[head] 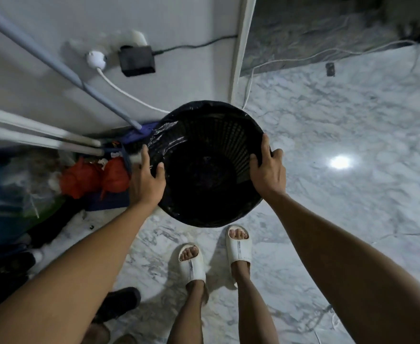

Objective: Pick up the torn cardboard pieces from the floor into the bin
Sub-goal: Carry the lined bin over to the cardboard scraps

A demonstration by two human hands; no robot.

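A round black mesh bin (211, 135) lined with a dark plastic bag sits in the middle of the view, above the marble floor in front of my feet. My left hand (145, 181) grips its left rim, thumb inside and fingers outside. My right hand (268, 170) grips the right rim the same way. The inside of the bin is dark, so I cannot tell what lies in it. No torn cardboard pieces show on the floor in this view.
A white wall with a black adapter (136, 60) and cables stands behind the bin. Mop handles (55, 63), orange bags (92, 176) and clutter crowd the left corner. A dark shoe (119, 302) lies at lower left. Marble floor (340, 115) spreads to the right.
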